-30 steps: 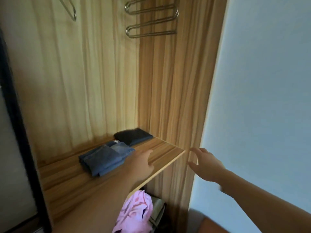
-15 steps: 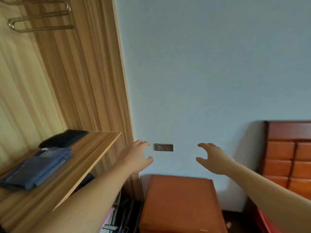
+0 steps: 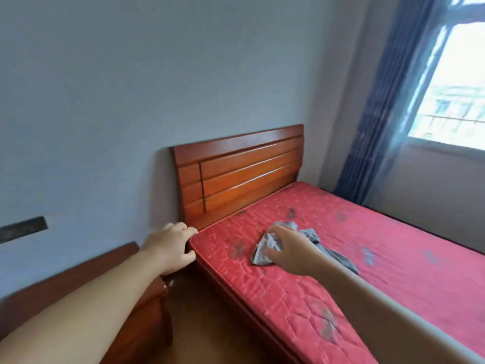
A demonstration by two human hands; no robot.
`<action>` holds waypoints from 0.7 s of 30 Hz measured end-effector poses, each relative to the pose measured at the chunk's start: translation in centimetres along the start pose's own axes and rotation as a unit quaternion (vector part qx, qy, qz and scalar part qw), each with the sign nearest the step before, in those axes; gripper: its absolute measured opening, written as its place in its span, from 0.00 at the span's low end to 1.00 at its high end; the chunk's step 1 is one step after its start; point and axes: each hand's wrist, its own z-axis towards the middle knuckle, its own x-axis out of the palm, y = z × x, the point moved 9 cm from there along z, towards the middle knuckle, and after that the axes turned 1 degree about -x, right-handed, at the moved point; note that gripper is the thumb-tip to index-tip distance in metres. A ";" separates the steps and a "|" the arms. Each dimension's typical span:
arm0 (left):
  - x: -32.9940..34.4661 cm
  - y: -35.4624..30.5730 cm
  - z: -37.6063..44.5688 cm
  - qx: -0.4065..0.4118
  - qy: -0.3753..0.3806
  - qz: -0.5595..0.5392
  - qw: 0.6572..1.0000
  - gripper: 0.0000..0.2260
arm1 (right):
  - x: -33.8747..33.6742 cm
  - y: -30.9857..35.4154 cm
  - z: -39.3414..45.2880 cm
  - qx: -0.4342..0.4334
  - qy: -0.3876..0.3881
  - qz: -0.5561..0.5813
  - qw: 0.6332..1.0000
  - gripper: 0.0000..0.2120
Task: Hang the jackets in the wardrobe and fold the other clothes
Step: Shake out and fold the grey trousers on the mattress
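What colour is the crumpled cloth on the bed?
Grey. The crumpled cloth lies on the red mattress, seen in the head view.

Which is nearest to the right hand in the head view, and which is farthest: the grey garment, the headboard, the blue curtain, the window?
From the right hand:
1. Grey garment, on the red mattress, directly under the fingers.
2. Headboard, behind and to the left, at the wall.
3. Blue curtain, beyond the bed, to the right.
4. Window, far right, just past the curtain.
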 end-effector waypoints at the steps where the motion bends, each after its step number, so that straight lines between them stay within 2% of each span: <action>1: -0.4 -3.9 0.2 0.028 -0.005 -0.009 1.000 0.25 | -1.6 -2.6 -2.7 0.023 -0.009 -0.003 1.000 0.23; 3: -0.9 -11.7 -0.4 0.085 -0.010 -0.024 0.996 0.25 | -4.7 -7.5 -8.1 0.070 -0.023 -0.012 0.997 0.18; 7: -0.7 -25.6 -3.6 0.155 -0.002 -0.043 0.987 0.25 | -8.9 -16.1 -19.5 0.158 -0.042 -0.027 0.986 0.26; 13: 1.0 -43.1 -9.4 0.236 0.024 -0.067 0.969 0.26 | -12.3 -26.4 -36.5 0.281 -0.070 -0.016 0.957 0.26; 17: 2.5 -49.1 -11.3 0.260 0.049 -0.056 0.963 0.27 | -13.2 -30.1 -42.5 0.324 -0.076 -0.028 0.943 0.26; 21: 3.4 -50.3 -10.9 0.247 0.055 -0.044 0.967 0.28 | -12.7 -31.9 -42.5 0.335 -0.074 -0.033 0.939 0.26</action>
